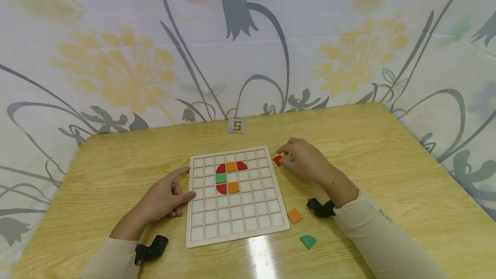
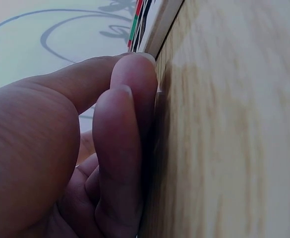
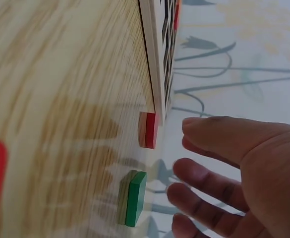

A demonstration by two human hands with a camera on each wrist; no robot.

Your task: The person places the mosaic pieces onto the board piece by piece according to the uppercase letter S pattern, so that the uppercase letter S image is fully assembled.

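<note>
A square wooden grid board (image 1: pixel 244 210) lies on the table, with red quarter-round pieces (image 1: pixel 221 168), orange squares (image 1: pixel 234 187) and a green square (image 1: pixel 221 178) set in its upper cells. My left hand (image 1: pixel 164 197) has index finger and thumb stretched to the board's left edge. Beyond the board's right edge, my right hand (image 1: pixel 304 158) hovers over a loose red piece (image 1: pixel 277 160). In the right wrist view its parted fingers stay clear of that red piece and of a green square-edged piece (image 3: pixel 136 198) beside it. The hand mostly hides this green piece from the head view.
An orange square (image 1: pixel 294 215) and a green quarter-round piece (image 1: pixel 308 241) lie near the board's lower right corner. A small pattern card (image 1: pixel 237 126) sits at the back by the flowered cloth. Black wrist cameras (image 1: pixel 152 249) stick out from both sleeves.
</note>
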